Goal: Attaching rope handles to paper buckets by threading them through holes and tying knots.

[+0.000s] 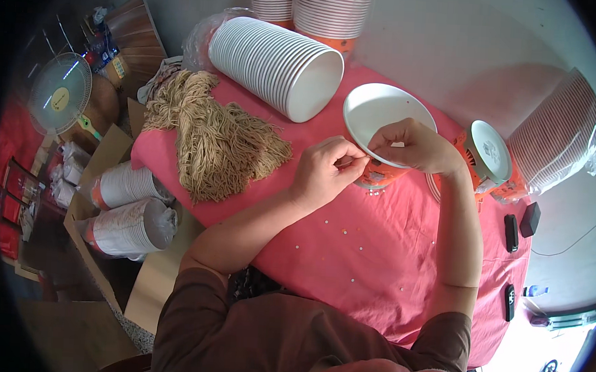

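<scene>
A paper bucket [385, 173], orange outside and white inside, stands tilted on the pink cloth, its mouth toward me. Thumb and index of my left hand [324, 172] are pinched together at the near left of its rim, on the outside. My right hand [413, 143] reaches over the rim into the mouth, fingers curled, with the tips close to the left fingertips. Anything between the fingers of either hand is too small or hidden to make out. Left of my left hand lies a thick bundle of tan cords [225, 152].
A long stack of nested white buckets [271, 63] lies behind the cords. Upside-down orange buckets [492, 152] and a plastic-wrapped stack [557, 129] stand at right. Small white dots [361, 248] dot the pink cloth [308, 254]. A cardboard box [97, 226] with wrapped stacks sits at left.
</scene>
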Demonstrator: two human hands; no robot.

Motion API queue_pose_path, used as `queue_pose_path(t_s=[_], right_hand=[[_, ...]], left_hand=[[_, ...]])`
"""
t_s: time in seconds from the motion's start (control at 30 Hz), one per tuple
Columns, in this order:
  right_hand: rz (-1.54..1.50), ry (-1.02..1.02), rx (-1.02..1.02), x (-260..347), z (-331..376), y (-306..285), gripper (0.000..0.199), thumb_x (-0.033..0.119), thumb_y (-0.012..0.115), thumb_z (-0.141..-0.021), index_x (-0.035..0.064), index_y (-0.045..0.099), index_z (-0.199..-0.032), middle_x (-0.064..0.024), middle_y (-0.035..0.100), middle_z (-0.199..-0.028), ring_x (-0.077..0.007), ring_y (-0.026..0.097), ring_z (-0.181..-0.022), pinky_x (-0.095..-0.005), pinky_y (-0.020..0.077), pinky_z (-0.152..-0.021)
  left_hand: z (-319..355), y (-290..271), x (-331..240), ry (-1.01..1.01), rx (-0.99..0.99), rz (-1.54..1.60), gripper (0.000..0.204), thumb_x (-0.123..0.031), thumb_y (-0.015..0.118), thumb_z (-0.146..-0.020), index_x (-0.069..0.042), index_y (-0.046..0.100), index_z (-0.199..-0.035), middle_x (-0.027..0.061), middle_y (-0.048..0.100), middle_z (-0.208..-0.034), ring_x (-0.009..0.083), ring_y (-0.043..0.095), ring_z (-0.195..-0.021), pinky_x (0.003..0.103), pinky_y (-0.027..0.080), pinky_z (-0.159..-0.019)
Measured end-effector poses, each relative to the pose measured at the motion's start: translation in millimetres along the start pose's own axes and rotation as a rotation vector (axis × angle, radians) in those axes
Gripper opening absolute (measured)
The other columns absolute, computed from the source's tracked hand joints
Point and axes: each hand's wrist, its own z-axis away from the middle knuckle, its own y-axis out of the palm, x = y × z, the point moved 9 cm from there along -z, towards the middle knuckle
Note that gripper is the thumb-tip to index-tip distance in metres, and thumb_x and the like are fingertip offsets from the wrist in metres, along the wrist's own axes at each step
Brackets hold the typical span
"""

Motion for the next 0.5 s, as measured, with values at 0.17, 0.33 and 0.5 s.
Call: queue_pose_path(t_s=[0.17, 0.33, 0.5], right_hand=[[0.074, 0.075, -0.021, 0.2, -0.5, 1.3, 0.008, 0.004, 0.059, -0.087, -0.0008, 0.065, -0.087, -0.003, 0.066, -0.08, -0.009, 0.059, -0.078, -0.0266, 0.0489, -0.074], [0.191, -0.058, -0.341, 12.0, 23.9, -23.1, 0.005, 0.002, 0.057, -0.085, -0.0015, 0.061, -0.086, -0.0027, 0.061, -0.079, -0.0088, 0.059, -0.08, -0.0265, 0.0483, -0.077], [-0.136, -0.129, -0.683, 13.5, 58.5, -50.4, 0.003, 0.0, 0.056, -0.085, -0.0024, 0.058, -0.085, -0.0032, 0.061, -0.08, -0.0095, 0.06, -0.076, -0.0257, 0.0497, -0.072]], left_hand=[[3.2, 4.2, 11.4, -0.042, 0.002, 0.05, 0.016, -0.002, 0.075, -0.08, -0.002, 0.06, -0.086, 0.0032, 0.061, -0.068, 0.0114, 0.057, -0.056, 0.026, 0.043, -0.051], [3.2, -3.6, 16.2, -0.114, 0.037, 0.045, 0.022, -0.003, 0.076, -0.081, -0.003, 0.059, -0.095, 0.0015, 0.063, -0.068, 0.0059, 0.058, -0.057, 0.021, 0.044, -0.052], [1.8, -7.5, 9.1, -0.057, 0.12, -0.294, 0.026, -0.011, 0.076, -0.08, -0.006, 0.056, -0.097, 0.0079, 0.069, -0.075, 0.0205, 0.07, -0.066, 0.032, 0.053, -0.056]])
